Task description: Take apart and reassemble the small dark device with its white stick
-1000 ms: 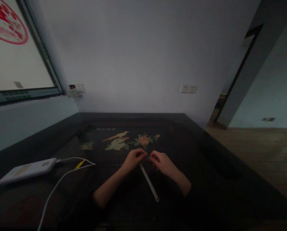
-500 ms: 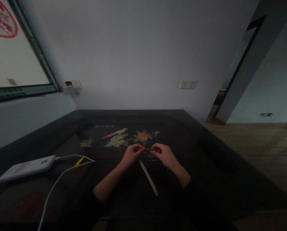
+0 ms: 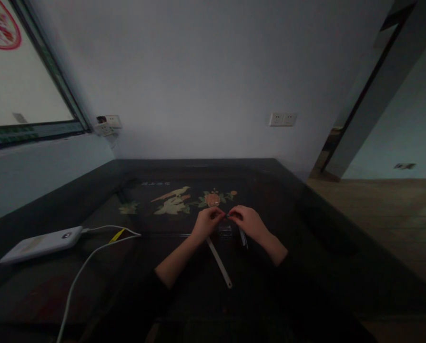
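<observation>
the ruler [image 3: 219,262] lies on the table [image 3: 270,190], right of the power bank [image 3: 41,245] and its cable [image 3: 70,294]. behind the table stands the wall [image 3: 198,85].

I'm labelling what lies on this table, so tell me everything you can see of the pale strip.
The strip is long, narrow, straight and whitish, with a rounded near end pierced by a small hole. It looks flat and stiff; plastic or metal, I cannot tell. It lies on the dark table, slanting so the near end is farther right. Its far end is lost behind the left hand; whether they touch is unclear. Any markings are too faint to make out.
</observation>
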The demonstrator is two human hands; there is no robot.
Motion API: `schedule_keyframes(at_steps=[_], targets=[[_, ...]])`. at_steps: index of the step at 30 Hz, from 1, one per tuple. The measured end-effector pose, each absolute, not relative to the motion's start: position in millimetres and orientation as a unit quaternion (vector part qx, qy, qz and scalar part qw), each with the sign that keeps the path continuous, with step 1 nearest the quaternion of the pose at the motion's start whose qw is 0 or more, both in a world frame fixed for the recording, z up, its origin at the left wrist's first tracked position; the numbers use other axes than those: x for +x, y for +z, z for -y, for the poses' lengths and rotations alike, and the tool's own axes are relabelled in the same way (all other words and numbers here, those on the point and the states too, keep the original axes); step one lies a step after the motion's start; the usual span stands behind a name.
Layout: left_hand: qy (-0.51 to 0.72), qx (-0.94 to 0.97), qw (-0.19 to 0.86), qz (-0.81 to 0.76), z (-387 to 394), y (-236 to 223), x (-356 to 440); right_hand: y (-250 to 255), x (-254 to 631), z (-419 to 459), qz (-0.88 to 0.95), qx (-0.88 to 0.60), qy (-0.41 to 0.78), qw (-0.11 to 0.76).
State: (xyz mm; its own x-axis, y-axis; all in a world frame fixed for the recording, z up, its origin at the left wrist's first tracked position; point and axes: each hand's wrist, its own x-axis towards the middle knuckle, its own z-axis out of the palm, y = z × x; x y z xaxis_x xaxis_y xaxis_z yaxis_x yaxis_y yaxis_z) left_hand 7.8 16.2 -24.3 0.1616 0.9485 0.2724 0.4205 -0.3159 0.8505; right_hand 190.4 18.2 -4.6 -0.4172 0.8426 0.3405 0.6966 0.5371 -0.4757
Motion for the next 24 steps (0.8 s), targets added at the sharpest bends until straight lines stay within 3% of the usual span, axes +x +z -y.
schedule_keyframes(at_steps=[24], targets=[[0.391, 0.717, 0.276, -0.507, -10, -37, -4, -26, 184, -27, 0.795, -0.447, 0.234, 0.336]])
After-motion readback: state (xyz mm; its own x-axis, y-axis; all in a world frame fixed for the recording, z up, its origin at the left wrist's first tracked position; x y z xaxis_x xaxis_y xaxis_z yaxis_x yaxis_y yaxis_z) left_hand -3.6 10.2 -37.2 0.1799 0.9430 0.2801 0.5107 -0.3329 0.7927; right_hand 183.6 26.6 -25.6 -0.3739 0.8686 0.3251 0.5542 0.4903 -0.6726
